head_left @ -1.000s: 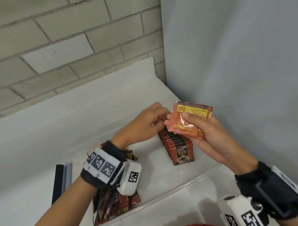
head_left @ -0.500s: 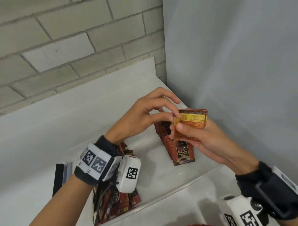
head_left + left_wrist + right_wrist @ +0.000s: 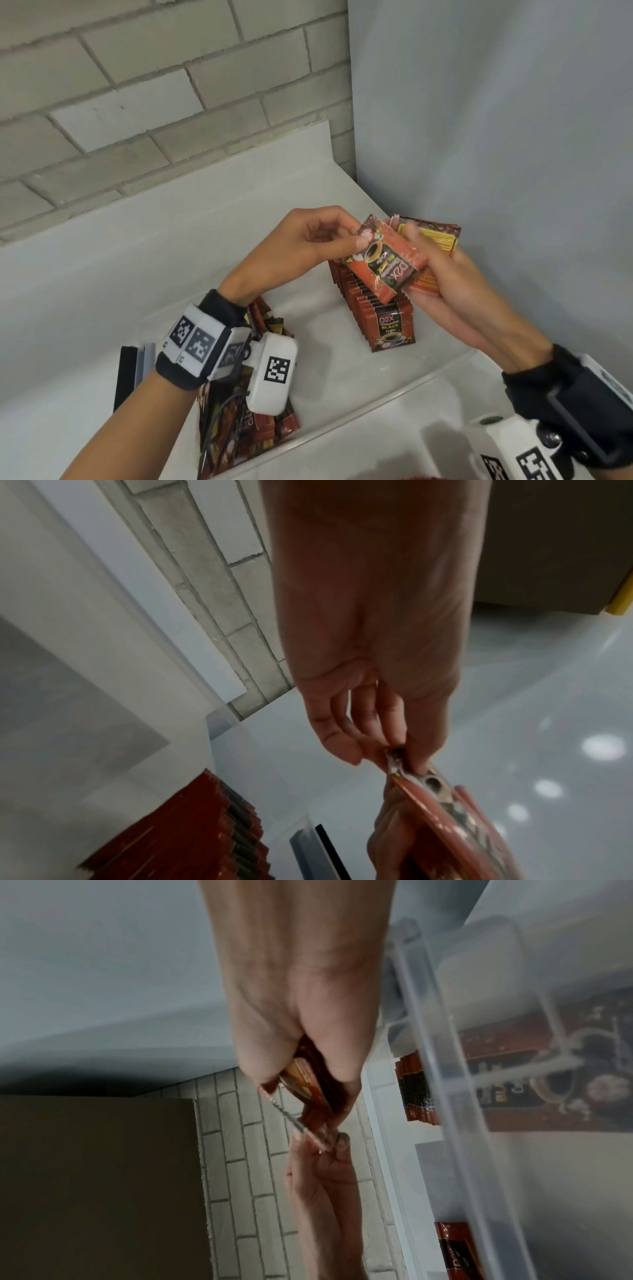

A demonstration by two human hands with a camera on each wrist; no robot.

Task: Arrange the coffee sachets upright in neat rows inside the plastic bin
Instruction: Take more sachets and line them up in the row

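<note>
At far left a dark flat object (image 3: 132,373) lies on the table (image 3: 85,291), one of its kind. Next, inside the bin (image 3: 394,390), one loose heap (image 3: 246,435) of sachets lies under the left wrist; its count cannot be told. The left hand (image 3: 308,240) now pinches the corner of one sachet (image 3: 387,262), drawn off the small stack (image 3: 435,246) since half a second ago, when its fingers were only reaching in. So a single sachet is separated and, I judge, ready to join the row (image 3: 373,305), the one upright row in the bin, too tightly packed to count. The right hand (image 3: 452,291) grips the stack, a few sachets, number unclear.
</note>
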